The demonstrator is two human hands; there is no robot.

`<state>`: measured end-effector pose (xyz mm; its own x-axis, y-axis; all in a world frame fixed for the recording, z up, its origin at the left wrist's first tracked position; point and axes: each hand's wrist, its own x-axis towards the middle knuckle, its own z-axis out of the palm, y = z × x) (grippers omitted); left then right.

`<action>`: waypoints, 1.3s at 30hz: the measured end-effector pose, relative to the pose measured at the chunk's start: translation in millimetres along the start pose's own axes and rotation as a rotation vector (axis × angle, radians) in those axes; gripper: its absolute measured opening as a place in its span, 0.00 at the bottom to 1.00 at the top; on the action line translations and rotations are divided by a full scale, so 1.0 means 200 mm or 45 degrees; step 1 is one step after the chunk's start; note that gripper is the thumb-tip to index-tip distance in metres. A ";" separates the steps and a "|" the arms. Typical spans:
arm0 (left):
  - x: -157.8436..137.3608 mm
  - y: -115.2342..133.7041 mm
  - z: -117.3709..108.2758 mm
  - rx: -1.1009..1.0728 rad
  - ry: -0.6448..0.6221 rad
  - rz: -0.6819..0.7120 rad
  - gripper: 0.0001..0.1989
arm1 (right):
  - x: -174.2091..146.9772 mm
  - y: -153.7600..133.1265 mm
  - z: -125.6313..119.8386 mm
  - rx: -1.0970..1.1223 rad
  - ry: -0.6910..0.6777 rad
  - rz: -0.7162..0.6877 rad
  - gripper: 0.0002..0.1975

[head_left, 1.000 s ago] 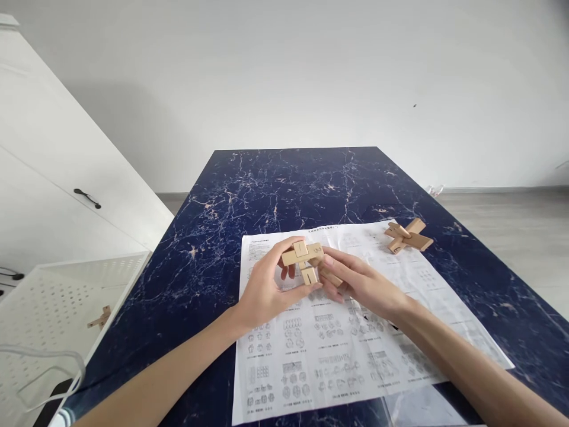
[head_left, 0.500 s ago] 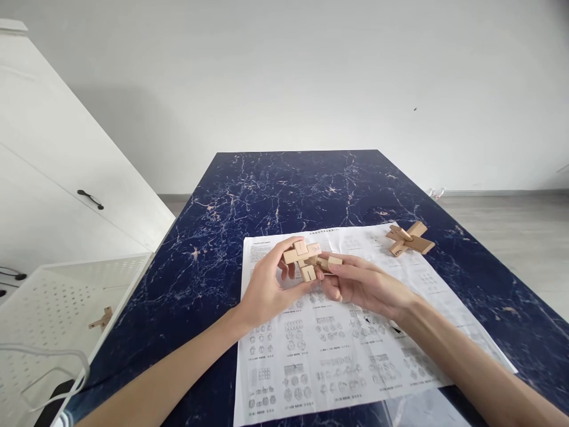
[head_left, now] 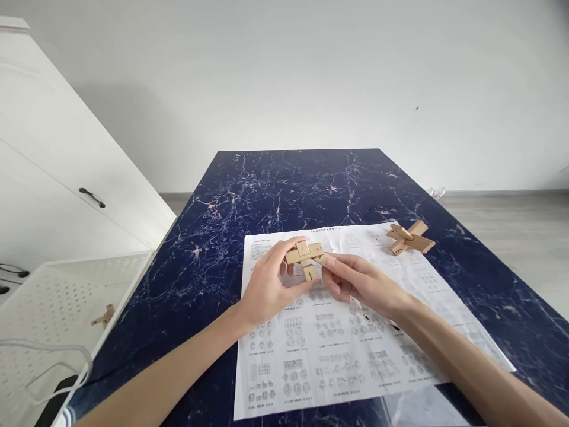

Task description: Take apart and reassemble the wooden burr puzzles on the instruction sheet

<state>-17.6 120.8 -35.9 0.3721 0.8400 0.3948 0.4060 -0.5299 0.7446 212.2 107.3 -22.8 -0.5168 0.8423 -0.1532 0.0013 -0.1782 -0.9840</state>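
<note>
My left hand (head_left: 271,281) grips a partly joined wooden burr puzzle (head_left: 303,252) of pale notched blocks, thumb below and fingers behind its left side. At the puzzle's right side, my right hand (head_left: 355,279) pinches a small wooden puzzle piece (head_left: 323,259) between thumb and fingers. This piece points into the gap between the upper blocks and the lower block; the fingers cover most of it. Both hands are above a printed instruction sheet (head_left: 306,344) showing rows of puzzle diagrams.
Another wooden cross-shaped puzzle (head_left: 411,238) rests at the sheet's upper right corner. The dark blue marbled table (head_left: 284,184) reaches toward the wall. On the left, a white perforated tray (head_left: 57,296) holds a small wooden piece (head_left: 103,315) and a white cable (head_left: 53,344). A transparent sheet (head_left: 422,409) lies near the front edge.
My right hand has turned and moved its piece up and left, closer against the puzzle. The puzzle in my left hand has tilted slightly; my left hand stays nearly in place.
</note>
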 end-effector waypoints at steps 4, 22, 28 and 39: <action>-0.01 -0.02 0.01 0.141 0.042 0.091 0.31 | 0.01 0.03 0.03 -0.263 0.184 -0.005 0.26; -0.03 -0.06 0.03 0.204 -0.058 0.081 0.30 | 0.01 0.14 0.07 -1.093 0.667 -0.328 0.21; -0.02 -0.05 0.03 0.229 -0.006 0.131 0.31 | 0.01 0.14 0.11 -1.117 0.785 -0.353 0.28; -0.01 -0.05 0.03 0.213 0.090 0.244 0.30 | 0.02 0.16 0.13 -1.059 0.857 -0.336 0.28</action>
<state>-18.5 123.9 -48.0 0.3984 0.7255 0.5612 0.4687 -0.6870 0.5553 187.8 90.7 -51.9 -0.0140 0.9534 0.3015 0.6661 0.2338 -0.7083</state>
